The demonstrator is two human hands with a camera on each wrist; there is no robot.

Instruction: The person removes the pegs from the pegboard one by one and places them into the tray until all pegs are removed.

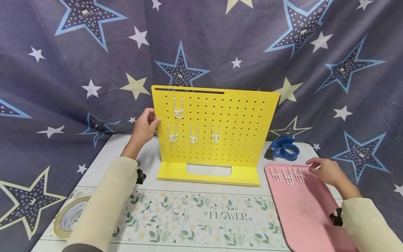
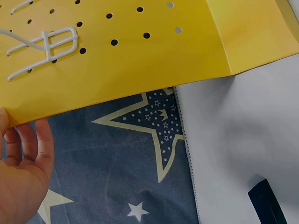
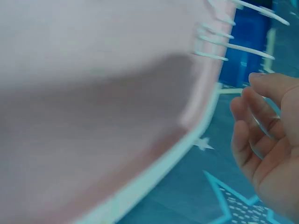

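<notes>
A yellow pegboard (image 1: 239, 140) stands upright on the table, with several white wire hooks (image 1: 178, 108) hung in its left half. At its left edge, my left hand (image 1: 145, 126) grips the board, thumb in front and fingers behind, as the left wrist view shows the fingers (image 2: 45, 144) below the edge. My right hand (image 1: 327, 171) hovers at the far right corner of a pink tray (image 1: 302, 210), fingers loosely bent with nothing between them. Beside its fingertips lie more white wire hooks (image 1: 289, 176) along the tray's far end, also seen in the right wrist view.
Behind the tray sits a blue tape dispenser (image 1: 283, 149). A roll of tape (image 1: 63, 224) lies at the left, partly behind my left sleeve. A flower-print strip (image 1: 189, 217) runs across the front of the table. A star-patterned curtain (image 1: 201, 35) hangs behind the table.
</notes>
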